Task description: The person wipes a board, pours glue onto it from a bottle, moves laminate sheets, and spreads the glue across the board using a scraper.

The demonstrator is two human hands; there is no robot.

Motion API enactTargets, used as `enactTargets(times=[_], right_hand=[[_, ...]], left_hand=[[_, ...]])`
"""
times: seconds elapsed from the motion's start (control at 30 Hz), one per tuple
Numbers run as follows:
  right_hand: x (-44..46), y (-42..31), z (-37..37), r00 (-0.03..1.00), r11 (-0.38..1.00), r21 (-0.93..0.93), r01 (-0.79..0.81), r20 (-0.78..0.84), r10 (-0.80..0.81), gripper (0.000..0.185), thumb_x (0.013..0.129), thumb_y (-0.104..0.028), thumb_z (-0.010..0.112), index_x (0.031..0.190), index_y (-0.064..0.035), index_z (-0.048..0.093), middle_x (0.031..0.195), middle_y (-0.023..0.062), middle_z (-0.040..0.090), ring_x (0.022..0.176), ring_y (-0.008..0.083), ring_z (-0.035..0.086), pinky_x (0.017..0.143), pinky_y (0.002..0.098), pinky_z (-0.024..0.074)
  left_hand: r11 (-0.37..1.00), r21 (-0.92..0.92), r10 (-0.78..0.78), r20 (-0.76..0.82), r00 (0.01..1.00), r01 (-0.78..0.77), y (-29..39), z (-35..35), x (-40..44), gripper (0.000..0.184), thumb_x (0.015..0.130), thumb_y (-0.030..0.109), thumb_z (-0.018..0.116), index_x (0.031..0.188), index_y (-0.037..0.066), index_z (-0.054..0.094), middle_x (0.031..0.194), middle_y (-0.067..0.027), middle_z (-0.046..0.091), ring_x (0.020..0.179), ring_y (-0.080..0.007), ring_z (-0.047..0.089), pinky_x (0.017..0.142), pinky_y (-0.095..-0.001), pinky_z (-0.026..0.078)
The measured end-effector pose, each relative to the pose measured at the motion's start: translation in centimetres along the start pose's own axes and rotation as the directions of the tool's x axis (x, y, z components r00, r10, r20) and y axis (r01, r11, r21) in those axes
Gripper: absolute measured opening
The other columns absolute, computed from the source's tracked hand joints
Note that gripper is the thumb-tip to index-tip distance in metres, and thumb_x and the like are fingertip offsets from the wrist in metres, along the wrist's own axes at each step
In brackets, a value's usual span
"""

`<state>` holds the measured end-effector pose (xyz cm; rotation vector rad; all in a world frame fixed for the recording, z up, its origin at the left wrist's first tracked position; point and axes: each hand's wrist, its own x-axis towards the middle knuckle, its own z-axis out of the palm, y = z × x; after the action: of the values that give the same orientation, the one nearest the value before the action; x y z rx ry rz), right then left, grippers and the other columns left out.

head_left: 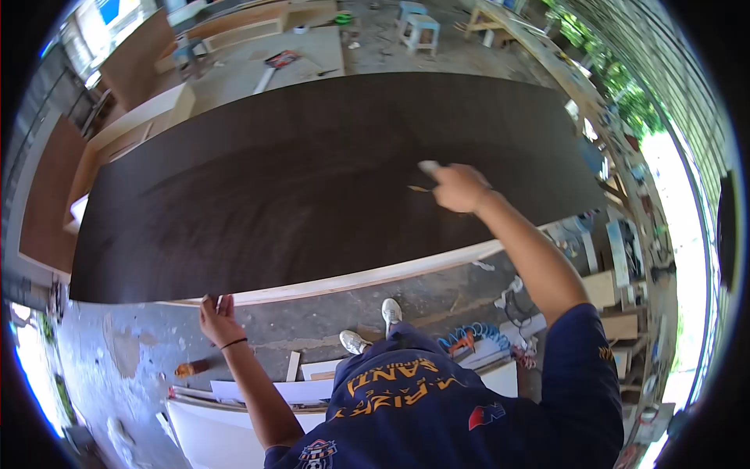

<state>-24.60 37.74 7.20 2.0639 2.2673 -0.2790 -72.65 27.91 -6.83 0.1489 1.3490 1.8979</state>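
Note:
A large dark brown panel (312,172) lies across a pale wooden frame (367,277) in front of me. My left hand (219,319) is at the panel's near edge, left of the middle, with its fingers closed on the rim. Out over the right half of the panel, my right hand (459,187) is closed around a small pale object (429,166); blur hides its exact kind. Beside that hand, a thin tan sliver (419,188) shows against the dark surface.
Wooden cabinet frames (144,117) and a light board (316,55) stand beyond the panel, with stools (422,31) farther back. Near my feet are a coiled blue hose (488,336), an orange-brown bottle (191,367) and white boards (226,430). Timber and tools line the right side.

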Motion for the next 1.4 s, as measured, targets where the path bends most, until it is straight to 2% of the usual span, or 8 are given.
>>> enactTargets(times=[0.2, 0.37, 0.57, 0.9, 1.0, 1.17, 1.23, 1.4], right_hand=[[0.1, -2.5, 0.8, 0.853, 0.849, 0.112, 0.516, 0.029, -0.522, 0.044, 0.068, -0.002, 0.052, 0.107, -0.0173, 0.064, 0.095, 0.0127, 0.066, 0.092, 0.0336, 0.061, 0.082, 0.0412, 0.0475], [-4.4, 8.8, 0.1, 0.911, 0.925, 0.164, 0.343, 0.183, -0.370, 0.054, 0.064, 0.006, 0.049, 0.109, -0.0188, 0.063, 0.103, 0.0069, 0.065, 0.097, 0.0309, 0.059, 0.087, 0.0406, 0.0451], [-9.1, 7.5, -1.9, 0.977, 0.994, -0.106, -0.040, 0.205, 0.061, 0.046, 0.073, -0.010, 0.048, 0.118, -0.0146, 0.057, 0.087, 0.0206, 0.064, 0.082, 0.0377, 0.062, 0.082, 0.0455, 0.0483], [-15.0, 1.4, -0.8, 0.927, 0.988, -0.041, 0.152, 0.353, -0.128, 0.043, 0.076, -0.016, 0.048, 0.119, -0.0180, 0.056, 0.084, 0.0212, 0.064, 0.080, 0.0355, 0.063, 0.075, 0.0462, 0.0502], [-14.9, -1.3, -2.6, 0.887, 0.910, 0.110, 0.401, 0.202, -0.415, 0.049, 0.073, -0.013, 0.049, 0.122, -0.0160, 0.055, 0.075, 0.0213, 0.062, 0.071, 0.0354, 0.062, 0.070, 0.0466, 0.0502], [-6.2, -4.8, -3.5, 0.947, 0.962, 0.045, 0.270, -0.194, -0.257, 0.037, 0.073, -0.007, 0.049, 0.110, -0.0029, 0.056, 0.071, 0.0228, 0.061, 0.067, 0.0369, 0.061, 0.064, 0.0454, 0.0510], [-2.6, -7.0, 1.1, 0.992, 0.990, -0.130, 0.052, -0.110, -0.067, 0.043, 0.072, -0.005, 0.052, 0.114, 0.0015, 0.052, 0.077, 0.0252, 0.062, 0.072, 0.0396, 0.062, 0.070, 0.0445, 0.0511], [-5.2, -16.5, 0.7, 0.965, 0.962, -0.084, 0.262, 0.028, -0.260, 0.035, 0.076, -0.010, 0.053, 0.109, 0.0004, 0.053, 0.078, 0.0246, 0.062, 0.077, 0.0398, 0.062, 0.070, 0.0486, 0.0503]], left_hand=[[1.000, 0.005, 0.024, 0.023, 0.999, -0.024, 0.1, -0.3, 0.4, 0.017, 0.085, 0.018, 0.061, 0.091, 0.003, 0.056, 0.084, -0.0059, 0.058, 0.071, -0.0179, 0.061, 0.071, -0.0324, 0.057], [0.999, 0.022, 0.030, 0.046, 0.998, -0.031, 0.0, -0.5, 0.3, 0.020, 0.086, 0.019, 0.060, 0.092, 0.001, 0.055, 0.087, -0.0059, 0.057, 0.074, -0.0182, 0.061, 0.073, -0.0332, 0.057], [1.000, -0.010, 0.028, 0.027, 0.999, -0.027, 0.3, -0.1, -0.3, 0.018, 0.085, 0.018, 0.062, 0.092, 0.003, 0.054, 0.088, -0.0070, 0.057, 0.073, -0.0194, 0.060, 0.074, -0.0346, 0.055], [0.999, -0.045, 0.011, 0.083, 0.996, -0.007, -0.2, -0.7, 0.3, 0.017, 0.086, 0.018, 0.060, 0.092, 0.003, 0.055, 0.084, -0.0068, 0.059, 0.072, -0.0197, 0.062, 0.072, -0.0338, 0.056], [1.000, -0.031, 0.002, 0.027, 1.000, -0.001, 0.0, -0.2, -0.1, 0.018, 0.085, 0.019, 0.060, 0.094, 0.004, 0.056, 0.086, -0.0080, 0.058, 0.072, -0.0216, 0.061, 0.071, -0.0355, 0.055], [0.995, -0.093, -0.036, 0.039, 0.999, 0.040, 0.1, 0.1, -0.3, 0.013, 0.083, 0.016, 0.062, 0.088, 0.006, 0.055, 0.081, -0.0066, 0.058, 0.071, -0.0215, 0.061, 0.069, -0.0377, 0.056], [0.993, -0.105, -0.041, 0.060, 0.997, 0.047, 0.0, 0.0, -0.2, 0.012, 0.084, 0.016, 0.061, 0.088, 0.006, 0.055, 0.081, -0.0076, 0.058, 0.069, -0.0223, 0.062, 0.068, -0.0383, 0.056], [0.991, -0.116, -0.055, 0.048, 0.997, 0.061, -0.1, 0.4, -0.3, 0.010, 0.087, 0.013, 0.057, 0.090, 0.004, 0.055, 0.081, -0.0095, 0.060, 0.065, -0.0226, 0.063, 0.067, -0.0378, 0.057]])
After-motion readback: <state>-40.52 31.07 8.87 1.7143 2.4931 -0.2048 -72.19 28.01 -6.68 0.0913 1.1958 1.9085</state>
